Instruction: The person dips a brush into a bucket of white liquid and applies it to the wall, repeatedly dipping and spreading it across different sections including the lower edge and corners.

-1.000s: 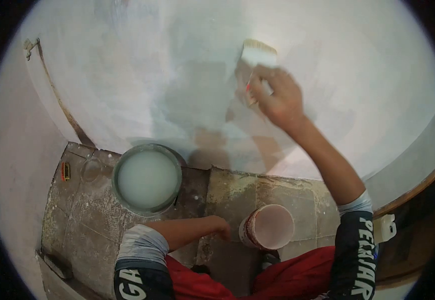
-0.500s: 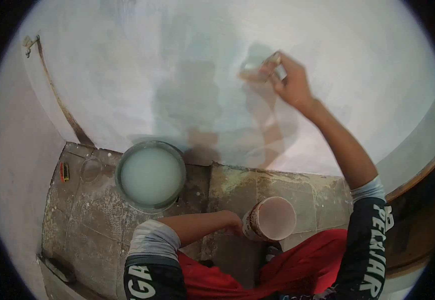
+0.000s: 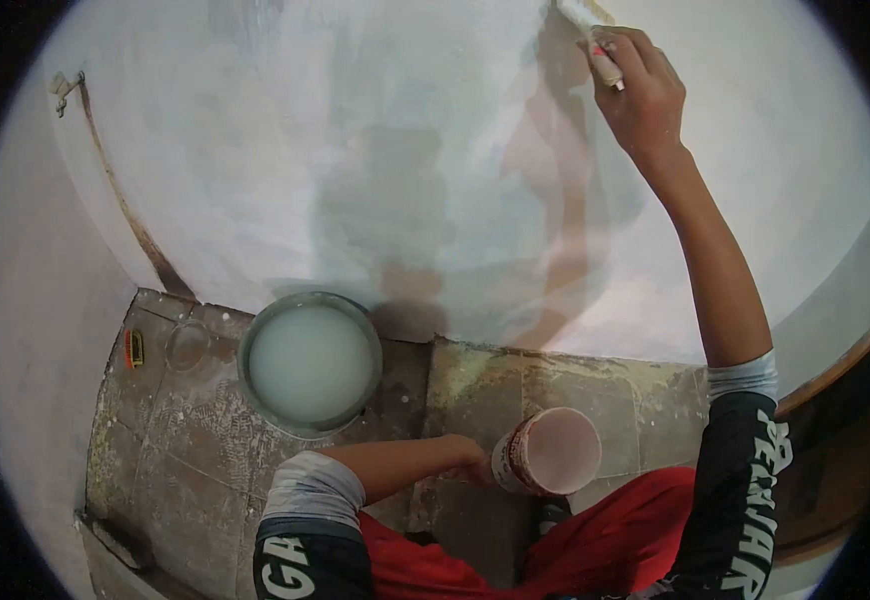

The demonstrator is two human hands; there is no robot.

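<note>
High on the pale wall [image 3: 255,160], my right hand [image 3: 647,95] is closed round the handle of a paintbrush [image 3: 607,68]. Its bristles lie against the wall at the top edge of the view. Lower down, my left hand [image 3: 472,462] is closed at the left side of a small paint bucket [image 3: 511,460], its fingers partly hidden. The bucket's open top faces me and shows whitish paint inside. A shadow of my arm and the brush falls on the wall just left of the right hand.
A large round tub [image 3: 247,372] of cloudy whitish liquid stands on the paint-spotted tiled floor [image 3: 195,440] by the wall. Left of it lies a small orange and black packet [image 3: 134,348]. A tap [image 3: 63,90] juts from the wall. Dark wooden furniture [image 3: 835,450] stands at right.
My right hand has moved up and to the right along the wall with the paintbrush. The left hand stays at the paint bucket; the whole view has shifted slightly.
</note>
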